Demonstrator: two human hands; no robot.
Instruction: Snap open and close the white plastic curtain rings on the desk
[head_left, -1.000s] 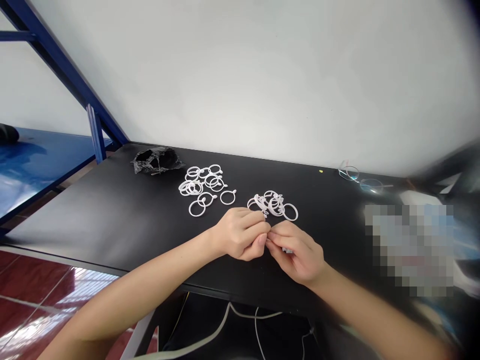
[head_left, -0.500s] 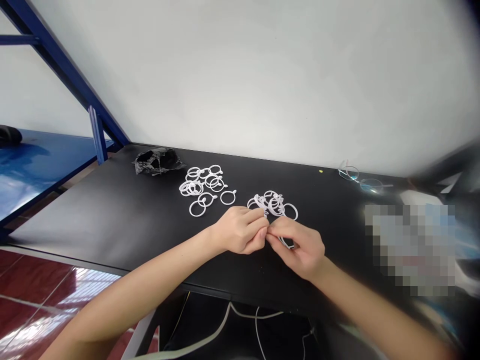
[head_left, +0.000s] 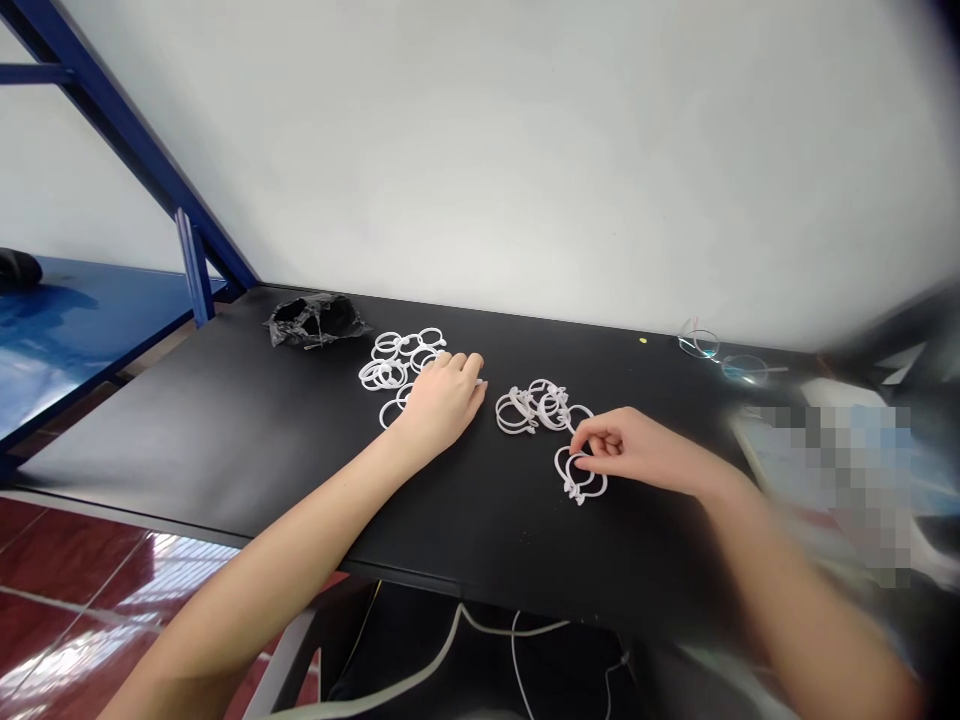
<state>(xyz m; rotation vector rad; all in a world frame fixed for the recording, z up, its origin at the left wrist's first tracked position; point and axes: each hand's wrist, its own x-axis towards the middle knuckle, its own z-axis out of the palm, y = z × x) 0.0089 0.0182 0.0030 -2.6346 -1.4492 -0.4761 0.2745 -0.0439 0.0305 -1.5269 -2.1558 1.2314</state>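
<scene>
Two linked white plastic rings (head_left: 579, 478) pinched in my right hand (head_left: 626, 452); left hand (head_left: 442, 400) flat, unclenched on far loose-ring pile (head_left: 390, 372); I'd isolate one

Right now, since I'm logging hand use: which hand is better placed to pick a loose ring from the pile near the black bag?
Left, probably: the left hand lies on the loose rings, while the right hand pinches linked rings apart from that pile.

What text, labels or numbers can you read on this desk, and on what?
No readable text anywhere in this view.
White plastic rings, including the linked pair pinched by the right hand: no print.
Crumpled black bag and eyeglasses: no print visible.
Pixelated patch at far right: unreadable.
</scene>
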